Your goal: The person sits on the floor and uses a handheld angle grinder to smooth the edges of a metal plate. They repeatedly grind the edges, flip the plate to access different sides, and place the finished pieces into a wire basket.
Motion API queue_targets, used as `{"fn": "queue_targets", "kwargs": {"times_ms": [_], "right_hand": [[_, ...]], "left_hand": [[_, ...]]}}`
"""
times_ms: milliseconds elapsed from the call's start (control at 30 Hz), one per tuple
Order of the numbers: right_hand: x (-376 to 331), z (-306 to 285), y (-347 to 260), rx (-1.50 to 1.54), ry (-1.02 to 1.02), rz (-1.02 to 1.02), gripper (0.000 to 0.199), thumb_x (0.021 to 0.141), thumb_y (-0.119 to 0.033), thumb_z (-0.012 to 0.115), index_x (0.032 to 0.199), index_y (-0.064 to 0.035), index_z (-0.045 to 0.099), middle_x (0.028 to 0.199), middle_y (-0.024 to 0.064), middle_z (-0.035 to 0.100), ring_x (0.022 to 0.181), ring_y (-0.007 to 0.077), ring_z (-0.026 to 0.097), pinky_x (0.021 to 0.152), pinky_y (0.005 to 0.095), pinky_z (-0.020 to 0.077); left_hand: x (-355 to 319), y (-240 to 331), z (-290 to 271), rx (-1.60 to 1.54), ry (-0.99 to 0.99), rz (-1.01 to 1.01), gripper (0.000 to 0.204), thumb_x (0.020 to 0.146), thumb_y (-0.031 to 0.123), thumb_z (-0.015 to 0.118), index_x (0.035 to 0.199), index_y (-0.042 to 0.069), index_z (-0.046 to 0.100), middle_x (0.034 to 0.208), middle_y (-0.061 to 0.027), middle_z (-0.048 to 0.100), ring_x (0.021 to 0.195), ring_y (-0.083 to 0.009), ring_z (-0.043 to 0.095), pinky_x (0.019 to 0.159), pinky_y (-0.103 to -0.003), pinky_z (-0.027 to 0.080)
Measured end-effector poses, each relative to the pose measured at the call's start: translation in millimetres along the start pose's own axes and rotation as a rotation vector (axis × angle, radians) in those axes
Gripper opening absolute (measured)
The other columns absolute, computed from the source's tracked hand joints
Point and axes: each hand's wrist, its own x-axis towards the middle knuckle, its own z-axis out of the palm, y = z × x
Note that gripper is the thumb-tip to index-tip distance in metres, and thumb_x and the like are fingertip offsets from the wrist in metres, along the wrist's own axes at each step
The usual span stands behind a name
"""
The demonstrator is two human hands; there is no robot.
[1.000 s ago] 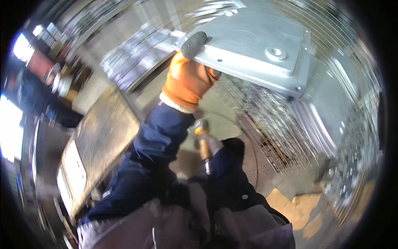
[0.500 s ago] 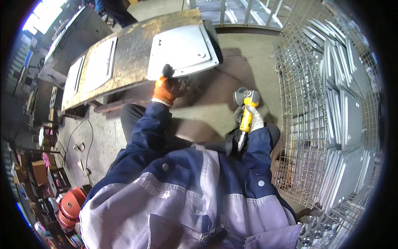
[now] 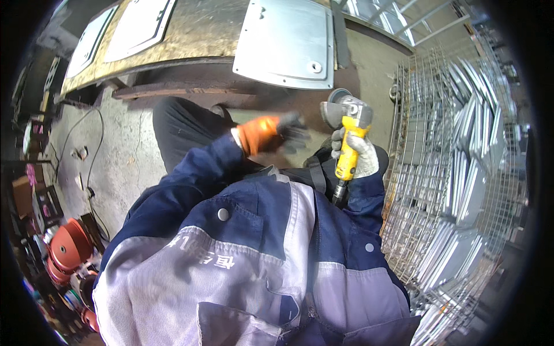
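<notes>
My right hand [image 3: 366, 155], in a white and grey glove, is wrapped round the yellow body of an angle grinder [image 3: 348, 151]. Its round disc [image 3: 336, 109] points up and away from me, near the corner of a white metal panel [image 3: 283, 46] but apart from it. My left hand [image 3: 271, 135], in an orange glove with dark fingers, hovers in front of my lap. Its fingers reach toward the grinder, stretched out, slightly blurred and holding nothing. The panel lies at the bench edge, with a round hole near its front right corner.
Two more white panels [image 3: 138, 29] lie on the worn wooden bench [image 3: 199, 34] to the left. A wire cage [image 3: 415, 167] packed with grey metal plates [image 3: 461, 184] stands close on my right. A cable [image 3: 103, 138] crosses the floor at left, near red bowls [image 3: 70, 245].
My left hand has left the panel's front edge and moved down and right toward the grinder. My right hand still grips the grinder, now raised slightly. The view has shifted.
</notes>
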Motion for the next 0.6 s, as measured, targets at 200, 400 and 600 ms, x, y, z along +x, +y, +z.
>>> {"fn": "queue_targets", "kwargs": {"times_ms": [200, 400, 600], "right_hand": [[52, 86, 29, -0.486, -0.026, 0.1, 0.033, 0.077, -0.014, 0.075, 0.103, -0.0003, 0.06, 0.077, 0.0063, 0.061, 0.058, 0.0155, 0.06, 0.052, 0.0283, 0.0494], [117, 134, 71, -0.65, -0.096, 0.059, 0.024, 0.08, -0.007, 0.07, 0.1, 0.0003, 0.063, 0.08, 0.0039, 0.063, 0.066, 0.0129, 0.06, 0.061, 0.0267, 0.0496], [148, 146, 96, -0.738, -0.015, 0.079, 0.025, 0.078, -0.01, 0.074, 0.1, -0.0013, 0.065, 0.082, 0.0049, 0.066, 0.067, 0.0134, 0.062, 0.061, 0.0279, 0.0505]], "left_hand": [[-43, -30, 39, -0.072, -0.062, 0.265, 0.054, 0.094, 0.047, 0.053, 0.126, 0.004, 0.053, 0.122, -0.0119, 0.059, 0.107, -0.019, 0.06, 0.092, -0.032, 0.049], [-64, -12, 24, -0.299, 0.164, 0.467, 0.056, 0.093, 0.051, 0.055, 0.126, 0.006, 0.051, 0.118, -0.0076, 0.06, 0.105, -0.0191, 0.059, 0.092, -0.034, 0.046], [-64, -10, 6, -0.339, 0.322, 0.448, 0.062, 0.089, 0.058, 0.056, 0.128, 0.011, 0.051, 0.117, -0.0037, 0.061, 0.103, -0.0169, 0.06, 0.091, -0.035, 0.047]]}}
